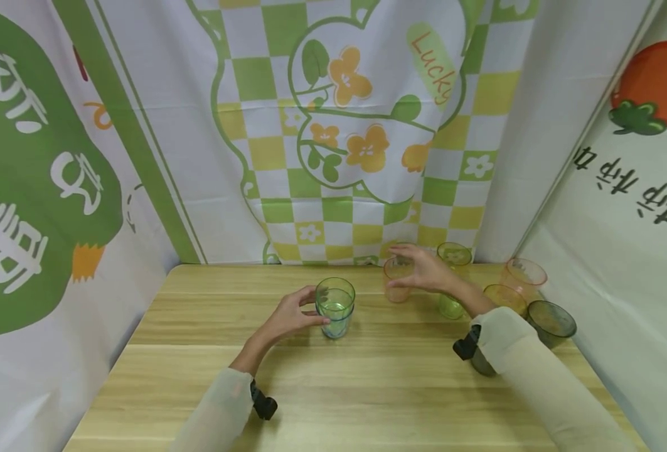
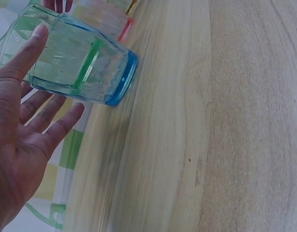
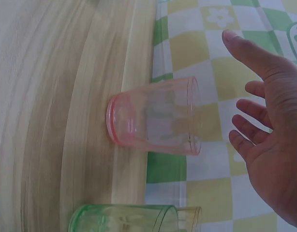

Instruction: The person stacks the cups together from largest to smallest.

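A green cup (image 1: 335,295) sits nested in a blue cup (image 1: 336,329), upright on the wooden table. Around its left side is my left hand (image 1: 295,314), the thumb lying along the cup wall and the other fingers fairly straight in the left wrist view. A clear pink cup (image 3: 153,116) stands near the back edge. My right hand (image 1: 423,270) hovers at its rim, thumb and fingers spread, with a gap between hand and cup in the right wrist view. Beside the pink cup is a green cup (image 3: 122,220) with a yellowish cup (image 3: 189,218) nested in it.
At the right of the table (image 1: 367,395) stand another pink cup (image 1: 528,276), an amber cup (image 1: 505,298) and a dark grey cup (image 1: 551,321), partly behind my right sleeve. A patterned cloth (image 1: 339,220) hangs along the back edge.
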### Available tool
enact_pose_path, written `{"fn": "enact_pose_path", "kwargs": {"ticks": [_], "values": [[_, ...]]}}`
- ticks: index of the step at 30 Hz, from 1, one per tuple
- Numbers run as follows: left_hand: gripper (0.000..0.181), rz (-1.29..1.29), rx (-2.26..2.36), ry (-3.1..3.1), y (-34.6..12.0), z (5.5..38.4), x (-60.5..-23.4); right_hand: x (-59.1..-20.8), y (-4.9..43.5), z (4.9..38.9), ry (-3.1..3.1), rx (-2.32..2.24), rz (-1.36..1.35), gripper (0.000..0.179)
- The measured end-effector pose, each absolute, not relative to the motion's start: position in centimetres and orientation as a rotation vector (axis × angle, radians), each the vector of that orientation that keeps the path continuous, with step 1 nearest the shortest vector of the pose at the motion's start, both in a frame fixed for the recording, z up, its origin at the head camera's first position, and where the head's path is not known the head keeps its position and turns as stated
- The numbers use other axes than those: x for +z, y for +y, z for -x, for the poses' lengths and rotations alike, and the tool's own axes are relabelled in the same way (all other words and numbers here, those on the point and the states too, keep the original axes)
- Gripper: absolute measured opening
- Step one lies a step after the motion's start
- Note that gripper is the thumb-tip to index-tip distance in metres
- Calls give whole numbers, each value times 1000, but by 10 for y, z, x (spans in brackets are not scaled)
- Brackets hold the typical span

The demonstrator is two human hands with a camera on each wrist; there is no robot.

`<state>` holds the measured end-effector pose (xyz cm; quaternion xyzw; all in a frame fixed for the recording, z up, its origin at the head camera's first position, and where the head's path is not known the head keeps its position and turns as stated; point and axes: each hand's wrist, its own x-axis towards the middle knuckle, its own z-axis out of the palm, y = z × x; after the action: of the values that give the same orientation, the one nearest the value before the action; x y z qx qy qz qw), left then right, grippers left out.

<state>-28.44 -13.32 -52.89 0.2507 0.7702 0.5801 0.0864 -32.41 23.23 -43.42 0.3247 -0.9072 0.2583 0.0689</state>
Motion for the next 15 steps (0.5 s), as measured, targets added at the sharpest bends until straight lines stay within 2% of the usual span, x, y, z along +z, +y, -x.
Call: {"fn": "enact_pose_path", "kwargs": {"ticks": [7, 15], "values": [[70, -725, 1712, 2294, -133, 286, -527, -438, 241, 332, -2763, 780, -979, 79], [72, -707, 1710, 2288, -133, 286, -525, -449, 248, 342, -2809, 789, -970, 84]]}}
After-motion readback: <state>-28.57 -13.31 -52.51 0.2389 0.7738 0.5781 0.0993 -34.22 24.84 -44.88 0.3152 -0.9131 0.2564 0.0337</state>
